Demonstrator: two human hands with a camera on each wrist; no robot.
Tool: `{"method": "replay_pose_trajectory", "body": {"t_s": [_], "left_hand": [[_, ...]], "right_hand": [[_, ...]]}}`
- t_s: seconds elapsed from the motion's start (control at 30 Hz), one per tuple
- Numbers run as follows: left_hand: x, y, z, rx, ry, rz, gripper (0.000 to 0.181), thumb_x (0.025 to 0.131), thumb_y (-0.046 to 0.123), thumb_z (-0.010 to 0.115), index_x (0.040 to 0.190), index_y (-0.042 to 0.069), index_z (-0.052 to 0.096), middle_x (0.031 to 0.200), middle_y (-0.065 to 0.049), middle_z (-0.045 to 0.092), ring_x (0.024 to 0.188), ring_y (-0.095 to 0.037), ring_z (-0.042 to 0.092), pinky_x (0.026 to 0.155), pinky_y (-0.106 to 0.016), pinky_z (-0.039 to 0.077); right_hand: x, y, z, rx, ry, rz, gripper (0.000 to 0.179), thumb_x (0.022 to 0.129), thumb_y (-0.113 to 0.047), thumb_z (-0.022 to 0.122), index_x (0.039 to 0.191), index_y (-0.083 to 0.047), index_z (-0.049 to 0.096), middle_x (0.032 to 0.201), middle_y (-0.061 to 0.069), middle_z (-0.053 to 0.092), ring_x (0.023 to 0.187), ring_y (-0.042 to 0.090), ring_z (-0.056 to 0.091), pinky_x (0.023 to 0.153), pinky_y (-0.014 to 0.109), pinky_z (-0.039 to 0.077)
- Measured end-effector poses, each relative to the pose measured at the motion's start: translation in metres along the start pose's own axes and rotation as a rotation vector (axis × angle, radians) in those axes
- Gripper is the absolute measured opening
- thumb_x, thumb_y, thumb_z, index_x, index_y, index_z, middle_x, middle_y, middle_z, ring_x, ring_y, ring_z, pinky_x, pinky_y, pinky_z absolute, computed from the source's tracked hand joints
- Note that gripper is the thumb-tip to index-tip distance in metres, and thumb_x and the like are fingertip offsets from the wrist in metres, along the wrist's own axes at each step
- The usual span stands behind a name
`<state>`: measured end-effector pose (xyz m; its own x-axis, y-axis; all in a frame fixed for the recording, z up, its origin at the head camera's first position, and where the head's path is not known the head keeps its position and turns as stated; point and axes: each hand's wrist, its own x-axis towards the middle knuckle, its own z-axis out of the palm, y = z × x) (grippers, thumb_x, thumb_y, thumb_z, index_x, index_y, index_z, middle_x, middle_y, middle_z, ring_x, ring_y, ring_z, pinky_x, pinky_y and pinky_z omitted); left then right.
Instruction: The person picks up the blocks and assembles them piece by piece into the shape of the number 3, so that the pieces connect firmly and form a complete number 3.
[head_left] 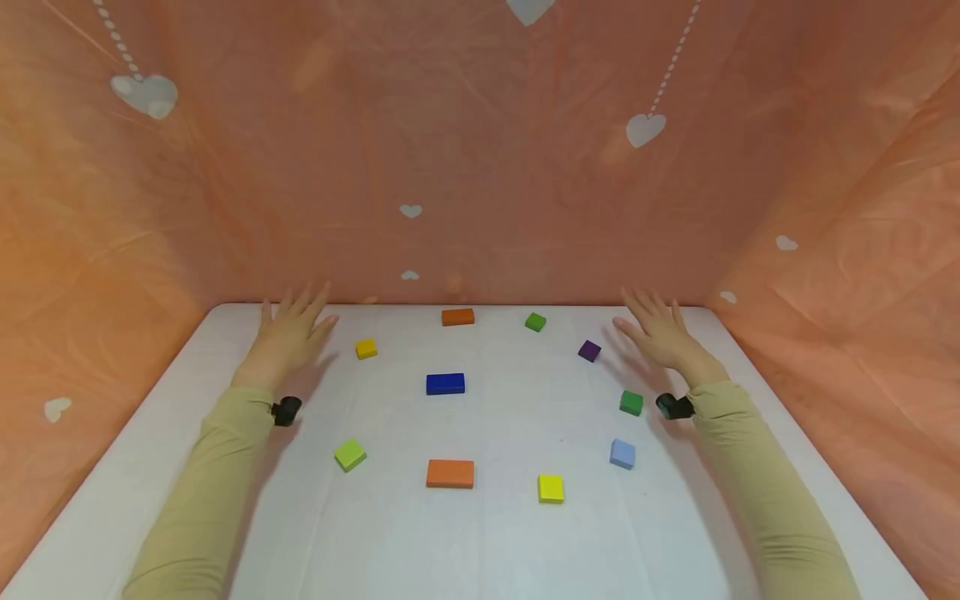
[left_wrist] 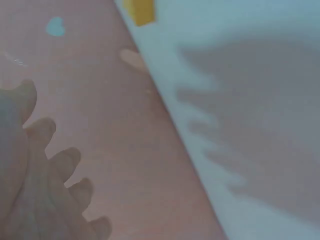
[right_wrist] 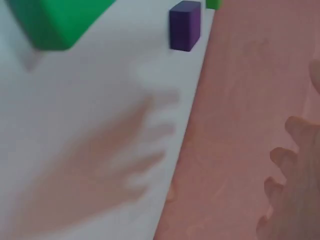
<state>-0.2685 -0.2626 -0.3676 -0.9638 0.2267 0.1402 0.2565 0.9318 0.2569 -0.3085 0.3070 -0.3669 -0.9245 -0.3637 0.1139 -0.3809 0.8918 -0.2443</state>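
Note:
Both hands hover above a white table with fingers spread and nothing in them. The left hand point(head_left: 283, 342) is at the back left, nearest a yellow-orange block point(head_left: 366, 348). Over the back right is the right hand point(head_left: 662, 335), beside a purple block point(head_left: 589, 351); a green block point(head_left: 632, 403) lies nearer its wrist. Between the hands are a long blue block point(head_left: 446, 384), an orange-brown block point(head_left: 457, 317) and a small green block point(head_left: 536, 322). Closer to the front lie a lime block point(head_left: 350, 455), a long orange block point(head_left: 450, 473), a yellow block point(head_left: 551, 489) and a light blue block point(head_left: 622, 454).
An orange cloth point(head_left: 480, 167) with white hearts hangs behind the table point(head_left: 390, 542) and along both sides. Each wrist wears a small black camera, such as the left one point(head_left: 286, 411). Shadows of the hands fall on the tabletop.

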Motion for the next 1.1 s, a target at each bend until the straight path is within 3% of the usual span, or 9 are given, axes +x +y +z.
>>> {"method": "replay_pose_trajectory", "body": {"t_s": [0.23, 0.37, 0.47, 0.67, 0.83, 1.1], "left_hand": [[0.006, 0.012, -0.011, -0.169, -0.077, 0.042, 0.065, 0.103, 0.044, 0.033, 0.150, 0.001, 0.023, 0.152, -0.029, 0.016, 0.137, -0.050, 0.011, 0.107, -0.066, 0.004], [0.009, 0.021, -0.013, -0.311, -0.077, 0.109, 0.054, 0.102, 0.040, 0.042, 0.147, 0.011, 0.038, 0.150, -0.020, 0.030, 0.137, -0.042, 0.022, 0.107, -0.062, 0.018], [0.011, 0.030, -0.014, -0.406, -0.078, 0.146, 0.050, 0.099, 0.040, 0.048, 0.144, 0.018, 0.045, 0.148, -0.013, 0.037, 0.136, -0.039, 0.029, 0.106, -0.060, 0.025], [0.010, 0.047, -0.016, -0.596, -0.123, 0.138, 0.060, 0.095, 0.039, 0.059, 0.143, 0.007, 0.042, 0.143, -0.014, 0.043, 0.130, -0.037, 0.040, 0.102, -0.054, 0.035], [0.013, 0.058, -0.012, -0.740, -0.177, 0.146, 0.057, 0.092, 0.035, 0.065, 0.140, 0.010, 0.046, 0.137, -0.012, 0.049, 0.125, -0.032, 0.047, 0.099, -0.050, 0.041], [0.015, 0.071, -0.003, -0.857, -0.217, 0.126, 0.056, 0.087, 0.033, 0.071, 0.136, 0.014, 0.051, 0.132, -0.009, 0.054, 0.119, -0.025, 0.054, 0.096, -0.043, 0.045]], "right_hand": [[0.000, -0.009, -0.013, 0.116, 0.042, -0.037, 0.068, 0.098, -0.043, 0.050, 0.145, 0.004, 0.033, 0.147, 0.028, 0.031, 0.136, 0.046, 0.023, 0.109, 0.060, 0.017], [-0.006, -0.017, -0.020, 0.188, 0.034, -0.024, 0.062, 0.095, -0.041, 0.056, 0.138, 0.003, 0.043, 0.137, 0.026, 0.044, 0.126, 0.044, 0.039, 0.102, 0.060, 0.032], [-0.009, -0.019, -0.025, 0.237, 0.038, -0.062, 0.051, 0.096, -0.032, 0.059, 0.132, 0.002, 0.049, 0.128, 0.023, 0.052, 0.118, 0.041, 0.048, 0.096, 0.059, 0.039], [-0.014, -0.023, -0.031, 0.341, 0.011, -0.116, 0.043, 0.096, -0.023, 0.060, 0.130, 0.001, 0.052, 0.123, 0.021, 0.057, 0.112, 0.037, 0.055, 0.095, 0.054, 0.042], [-0.022, -0.026, -0.037, 0.439, -0.028, -0.118, 0.045, 0.096, -0.021, 0.059, 0.134, 0.000, 0.049, 0.124, 0.018, 0.058, 0.113, 0.034, 0.055, 0.096, 0.050, 0.043], [-0.036, -0.023, -0.040, 0.506, -0.050, -0.116, 0.044, 0.097, -0.020, 0.057, 0.137, -0.003, 0.048, 0.124, 0.014, 0.058, 0.114, 0.029, 0.055, 0.088, 0.016, 0.044]]}}
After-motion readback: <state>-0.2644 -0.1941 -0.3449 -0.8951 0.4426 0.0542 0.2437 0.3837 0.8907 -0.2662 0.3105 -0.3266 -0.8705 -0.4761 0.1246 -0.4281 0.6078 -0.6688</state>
